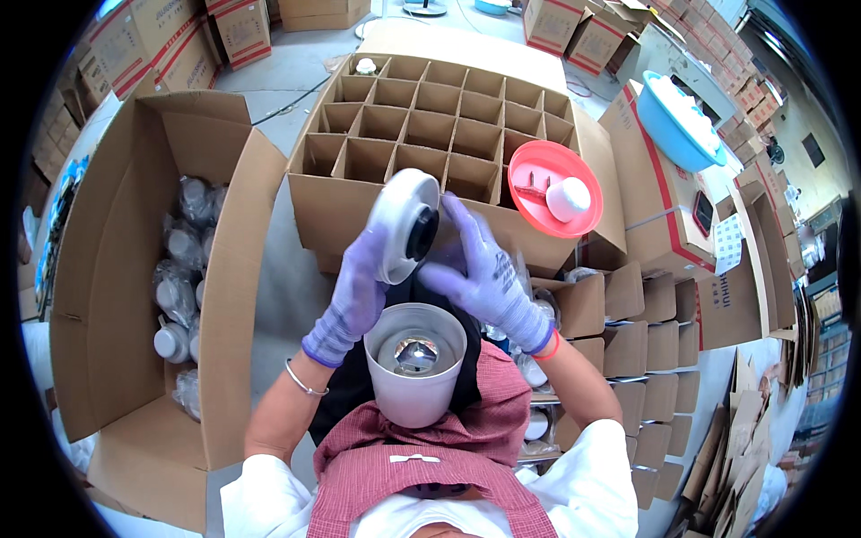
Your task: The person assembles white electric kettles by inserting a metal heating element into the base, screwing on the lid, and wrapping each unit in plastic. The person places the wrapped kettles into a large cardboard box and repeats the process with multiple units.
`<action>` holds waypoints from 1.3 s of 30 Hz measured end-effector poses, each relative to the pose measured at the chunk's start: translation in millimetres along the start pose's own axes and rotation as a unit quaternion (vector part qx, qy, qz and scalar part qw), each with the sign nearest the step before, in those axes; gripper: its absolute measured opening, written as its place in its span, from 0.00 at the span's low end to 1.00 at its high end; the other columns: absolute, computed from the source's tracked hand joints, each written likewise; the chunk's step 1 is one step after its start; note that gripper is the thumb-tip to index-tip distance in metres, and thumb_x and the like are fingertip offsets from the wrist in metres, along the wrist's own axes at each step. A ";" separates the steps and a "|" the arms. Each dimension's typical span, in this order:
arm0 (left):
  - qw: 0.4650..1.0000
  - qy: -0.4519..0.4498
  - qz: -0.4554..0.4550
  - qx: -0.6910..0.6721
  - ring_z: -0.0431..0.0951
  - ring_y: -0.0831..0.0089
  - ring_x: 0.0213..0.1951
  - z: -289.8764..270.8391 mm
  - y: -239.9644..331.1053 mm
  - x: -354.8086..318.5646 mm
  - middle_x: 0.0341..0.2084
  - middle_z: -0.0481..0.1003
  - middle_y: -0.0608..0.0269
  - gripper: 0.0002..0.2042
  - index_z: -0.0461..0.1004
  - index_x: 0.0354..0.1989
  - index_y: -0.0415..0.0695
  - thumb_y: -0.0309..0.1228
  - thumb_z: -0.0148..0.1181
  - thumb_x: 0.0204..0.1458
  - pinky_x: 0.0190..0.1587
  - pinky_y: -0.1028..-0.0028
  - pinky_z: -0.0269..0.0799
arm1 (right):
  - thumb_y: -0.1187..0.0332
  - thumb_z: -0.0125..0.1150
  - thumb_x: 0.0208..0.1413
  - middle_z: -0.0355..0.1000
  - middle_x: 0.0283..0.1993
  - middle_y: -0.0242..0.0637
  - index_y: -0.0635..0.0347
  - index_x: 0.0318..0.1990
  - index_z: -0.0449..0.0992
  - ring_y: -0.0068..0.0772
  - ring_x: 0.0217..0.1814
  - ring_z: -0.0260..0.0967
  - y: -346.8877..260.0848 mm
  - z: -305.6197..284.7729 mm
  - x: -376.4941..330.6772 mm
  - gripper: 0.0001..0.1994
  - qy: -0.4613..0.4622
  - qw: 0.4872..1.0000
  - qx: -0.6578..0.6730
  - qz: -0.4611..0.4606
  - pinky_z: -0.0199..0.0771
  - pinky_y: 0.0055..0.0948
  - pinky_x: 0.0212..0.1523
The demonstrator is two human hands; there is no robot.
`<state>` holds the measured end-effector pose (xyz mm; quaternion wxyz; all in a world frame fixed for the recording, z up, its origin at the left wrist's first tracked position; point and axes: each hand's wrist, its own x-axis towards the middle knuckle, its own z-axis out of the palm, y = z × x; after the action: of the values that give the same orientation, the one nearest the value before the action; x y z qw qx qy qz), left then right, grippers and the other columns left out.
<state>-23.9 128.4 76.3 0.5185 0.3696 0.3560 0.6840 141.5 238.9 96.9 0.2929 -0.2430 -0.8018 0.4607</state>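
My left hand [352,287], in a purple knit glove, grips a round white lid [391,208] with a black knob or disc at its centre. The lid is tilted on edge, above my lap. To its right is my right hand [489,282], also gloved, with fingers and thumb spread and slightly blurred; nothing shows in it. Its fingertips come close to the lid; whether they touch it I cannot tell. Below both hands a frosted white canister [414,394] stands upright between my legs, its top uncovered. Inside it sits a shiny metal piece [416,355].
Ahead stands a carton with cardboard dividers [386,148], a white-capped item in one far compartment. A red bowl [538,211] on its corner holds a white cup and small metal parts. Left, a tall carton [229,359] contains bagged white items. Right are more dividers [628,350] and a blue basin [664,130].
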 end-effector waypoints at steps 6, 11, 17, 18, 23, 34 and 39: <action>0.987 0.021 -0.078 -0.141 0.66 0.62 0.65 15.3 3.7 -9.5 0.65 0.64 0.54 0.35 0.57 0.70 0.44 0.59 0.37 0.65 0.67 0.61 0.63 | 0.68 0.72 0.47 0.67 0.59 0.53 0.53 0.65 0.64 0.44 0.46 0.77 5.6 -0.1 -1.5 0.36 0.011 0.894 -0.343 -0.290 0.80 0.36 0.42; 0.842 0.019 0.278 0.461 0.64 0.53 0.63 32.5 0.7 -1.2 0.65 0.63 0.47 0.37 0.68 0.64 0.40 0.51 0.65 0.48 0.65 0.59 0.59 | 0.66 0.54 0.65 0.71 0.55 0.39 0.59 0.66 0.61 0.30 0.52 0.74 -3.0 19.3 -17.5 0.24 -0.009 0.944 0.320 0.079 0.78 0.28 0.48; 0.753 -0.293 0.279 0.518 0.66 0.45 0.61 -5.9 22.3 -0.3 0.63 0.68 0.50 0.31 0.80 0.52 0.52 0.51 0.73 0.36 0.64 0.51 0.58 | 0.55 0.46 0.69 0.76 0.36 0.35 0.60 0.59 0.68 0.24 0.27 0.74 28.1 -18.8 -35.5 0.21 -0.192 0.855 0.352 0.328 0.77 0.24 0.27; 0.779 -0.311 0.247 0.485 0.68 0.47 0.60 -13.2 26.3 -3.5 0.61 0.69 0.51 0.31 0.80 0.53 0.52 0.48 0.74 0.36 0.64 0.54 0.59 | 0.54 0.47 0.68 0.75 0.27 0.34 0.61 0.56 0.71 0.24 0.16 0.71 28.7 -34.4 -32.4 0.21 -0.259 0.894 0.201 0.307 0.73 0.24 0.16; 0.790 -0.391 0.163 0.443 0.70 0.50 0.56 -31.0 8.9 -18.7 0.59 0.70 0.54 0.29 0.78 0.55 0.52 0.48 0.71 0.43 0.61 0.56 0.63 | 0.62 0.51 0.67 0.75 0.45 0.38 0.62 0.54 0.75 0.23 0.42 0.76 43.9 -18.4 -45.2 0.16 -0.032 0.964 0.151 0.217 0.77 0.24 0.43; 0.711 -0.379 0.169 0.567 0.68 0.48 0.58 -11.0 2.2 -47.5 0.53 0.70 0.50 0.35 0.75 0.56 0.49 0.63 0.59 0.47 0.65 0.43 0.51 | 0.72 0.53 0.63 0.68 0.57 0.54 0.63 0.54 0.68 0.53 0.55 0.71 57.0 47.3 -55.4 0.13 -0.142 0.951 -0.043 -0.270 0.75 0.45 0.55; 0.858 -0.230 0.084 0.451 0.66 0.53 0.63 -14.1 -10.7 -65.0 0.60 0.67 0.47 0.25 0.71 0.58 0.38 0.45 0.52 0.59 0.69 0.53 0.51 | 0.72 0.56 0.58 0.68 0.59 0.52 0.66 0.55 0.70 0.54 0.56 0.70 49.4 32.0 -53.6 0.18 -0.223 0.964 0.088 -0.116 0.74 0.40 0.56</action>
<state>-19.1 66.0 51.4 0.3026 0.7383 0.4637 0.3851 163.2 207.0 27.3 0.1786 -0.0124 -0.8257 0.5349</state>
